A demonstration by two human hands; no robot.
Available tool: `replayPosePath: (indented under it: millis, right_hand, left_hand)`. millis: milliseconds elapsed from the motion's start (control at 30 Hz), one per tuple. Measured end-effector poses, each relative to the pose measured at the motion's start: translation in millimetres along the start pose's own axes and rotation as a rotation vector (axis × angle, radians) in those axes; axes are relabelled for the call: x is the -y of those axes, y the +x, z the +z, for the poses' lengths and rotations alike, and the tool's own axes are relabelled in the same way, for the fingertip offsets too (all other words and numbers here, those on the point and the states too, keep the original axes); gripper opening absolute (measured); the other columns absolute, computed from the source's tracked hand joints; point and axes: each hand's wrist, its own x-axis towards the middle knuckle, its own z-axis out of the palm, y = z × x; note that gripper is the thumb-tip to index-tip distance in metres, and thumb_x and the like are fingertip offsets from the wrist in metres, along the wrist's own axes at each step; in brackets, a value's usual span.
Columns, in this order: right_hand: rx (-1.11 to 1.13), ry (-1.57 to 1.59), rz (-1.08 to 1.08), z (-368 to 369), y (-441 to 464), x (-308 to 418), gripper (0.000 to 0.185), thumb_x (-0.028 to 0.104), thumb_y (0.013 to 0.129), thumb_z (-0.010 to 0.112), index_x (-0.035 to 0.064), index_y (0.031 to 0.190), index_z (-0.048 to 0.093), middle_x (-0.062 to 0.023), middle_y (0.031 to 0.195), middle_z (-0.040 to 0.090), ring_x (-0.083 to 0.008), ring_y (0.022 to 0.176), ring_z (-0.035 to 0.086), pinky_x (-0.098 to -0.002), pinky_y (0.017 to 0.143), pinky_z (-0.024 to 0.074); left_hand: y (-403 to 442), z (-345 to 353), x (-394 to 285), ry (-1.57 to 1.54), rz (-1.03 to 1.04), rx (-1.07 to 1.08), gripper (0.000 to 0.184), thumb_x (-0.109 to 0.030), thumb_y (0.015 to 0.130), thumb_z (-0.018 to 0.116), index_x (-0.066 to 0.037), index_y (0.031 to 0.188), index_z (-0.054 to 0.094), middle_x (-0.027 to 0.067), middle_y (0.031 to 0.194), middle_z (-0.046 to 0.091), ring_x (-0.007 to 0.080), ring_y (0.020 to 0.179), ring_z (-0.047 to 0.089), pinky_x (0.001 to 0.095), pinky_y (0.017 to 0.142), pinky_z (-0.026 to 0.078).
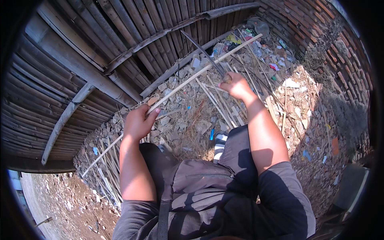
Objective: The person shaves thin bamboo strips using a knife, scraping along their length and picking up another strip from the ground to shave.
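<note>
My left hand (138, 123) is closed around a long, thin, pale bamboo strip (195, 76), which slants from the lower left up to the upper right. In my right hand (236, 86) is the handle of a long, dark-bladed knife (204, 52), its blade pointing up and to the left. The blade crosses the strip a little beyond my right hand; whether the two touch is hard to tell. More thin strips (218, 105) lie on the rubble between and beyond my hands.
A bamboo wall (80, 60) curves along the left and top. A brick wall (352, 76) rises at the right. Rubble and plastic litter (276, 52) cover the ground ahead. Cut strips (108, 176) lie at the lower left, and a black bag (200, 178) rests against my body.
</note>
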Motion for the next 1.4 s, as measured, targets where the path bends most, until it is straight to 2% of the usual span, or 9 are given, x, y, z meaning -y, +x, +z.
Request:
replayPosePath:
  millis: [133, 367, 467, 567, 667, 933, 1033, 1133, 1400]
  right_hand:
    - [-0.054, 0.104, 0.043, -5, -6, 10, 0.055, 0.037, 0.08, 0.084, -0.0009, 0.118, 0.071, -0.0244, 0.114, 0.074, -0.0381, 0.109, 0.071, -0.0417, 0.097, 0.0529]
    - [0.04, 0.118, 0.081, -2, -1, 1, 0.066, 0.038, 0.08, 0.085, -0.0055, 0.127, 0.067, -0.0255, 0.12, 0.073, -0.0377, 0.115, 0.07, -0.041, 0.102, 0.0518]
    - [0.036, -0.08, 0.006, 7, 1, 2, 0.068, 0.039, 0.082, 0.084, -0.0045, 0.131, 0.065, -0.0279, 0.124, 0.071, -0.0397, 0.121, 0.067, -0.0418, 0.107, 0.0503]
    - [-0.035, -0.172, -0.12, 16, -3, 7, 0.057, 0.036, 0.083, 0.084, -0.0038, 0.121, 0.069, -0.0252, 0.111, 0.075, -0.0367, 0.104, 0.072, -0.0403, 0.094, 0.0535]
    - [0.115, -0.176, -0.022, 9, -4, 20, 0.071, 0.041, 0.085, 0.082, -0.005, 0.136, 0.063, -0.0293, 0.134, 0.066, -0.0413, 0.126, 0.063, -0.0428, 0.11, 0.0489]
    - [0.078, -0.027, 0.049, 12, 12, -12, 0.078, 0.041, 0.082, 0.084, -0.0065, 0.14, 0.06, -0.0295, 0.137, 0.064, -0.0404, 0.129, 0.062, -0.0414, 0.111, 0.0478]
    - [0.109, -0.003, 0.076, 8, 9, -7, 0.078, 0.041, 0.083, 0.084, -0.0065, 0.139, 0.06, -0.0293, 0.139, 0.064, -0.0402, 0.13, 0.062, -0.0413, 0.111, 0.0478]
    - [0.088, -0.074, 0.024, 9, 5, 0, 0.076, 0.042, 0.083, 0.083, -0.0063, 0.138, 0.061, -0.0294, 0.137, 0.065, -0.0405, 0.129, 0.062, -0.042, 0.111, 0.048]
    - [0.19, -0.103, -0.027, 10, 0, 13, 0.075, 0.042, 0.084, 0.083, -0.0066, 0.137, 0.061, -0.0313, 0.136, 0.064, -0.0422, 0.129, 0.061, -0.0425, 0.111, 0.0471]
  left_hand:
    - [-1, 0, 1, -0.024, -0.023, 0.023, 0.055, -0.054, 0.095, 0.071, 0.0, 0.088, 0.066, 0.0192, 0.071, 0.065, 0.0399, 0.069, 0.065, 0.0475, 0.066, 0.05]
    - [0, 0, -5, 0.026, -0.024, 0.05, 0.056, -0.056, 0.094, 0.071, 0.0, 0.089, 0.066, 0.0195, 0.073, 0.066, 0.04, 0.07, 0.066, 0.0482, 0.067, 0.05]
    - [1, 1, -2, 0.016, -0.008, 0.062, 0.057, -0.057, 0.094, 0.071, 0.0, 0.09, 0.066, 0.0197, 0.074, 0.066, 0.0402, 0.072, 0.066, 0.0485, 0.067, 0.05]
    - [-1, 0, -4, 0.024, -0.02, 0.065, 0.058, -0.057, 0.094, 0.071, 0.0, 0.089, 0.066, 0.0202, 0.074, 0.066, 0.0405, 0.073, 0.067, 0.0486, 0.068, 0.05]
    - [-1, 0, -5, 0.017, -0.029, 0.068, 0.058, -0.057, 0.094, 0.07, 0.0, 0.089, 0.066, 0.0206, 0.075, 0.066, 0.0411, 0.073, 0.067, 0.0487, 0.069, 0.05]
    - [1, 2, -1, 0.033, -0.034, 0.092, 0.057, -0.058, 0.094, 0.07, -0.001, 0.091, 0.067, 0.0198, 0.073, 0.066, 0.0413, 0.073, 0.067, 0.0484, 0.068, 0.05]
    - [1, 3, 0, 0.045, -0.02, 0.092, 0.058, -0.058, 0.094, 0.07, -0.001, 0.09, 0.067, 0.0194, 0.073, 0.066, 0.0408, 0.072, 0.067, 0.0483, 0.068, 0.05]
    - [0, 6, 1, -0.01, 0.005, 0.074, 0.052, -0.051, 0.097, 0.072, 0.0, 0.089, 0.067, 0.0126, 0.064, 0.057, 0.0222, 0.062, 0.052, 0.0409, 0.061, 0.044]
    - [1, 6, 0, 0.01, -0.004, 0.1, 0.053, -0.052, 0.097, 0.072, 0.0, 0.088, 0.066, 0.0124, 0.065, 0.057, 0.0216, 0.062, 0.051, 0.0412, 0.061, 0.043]
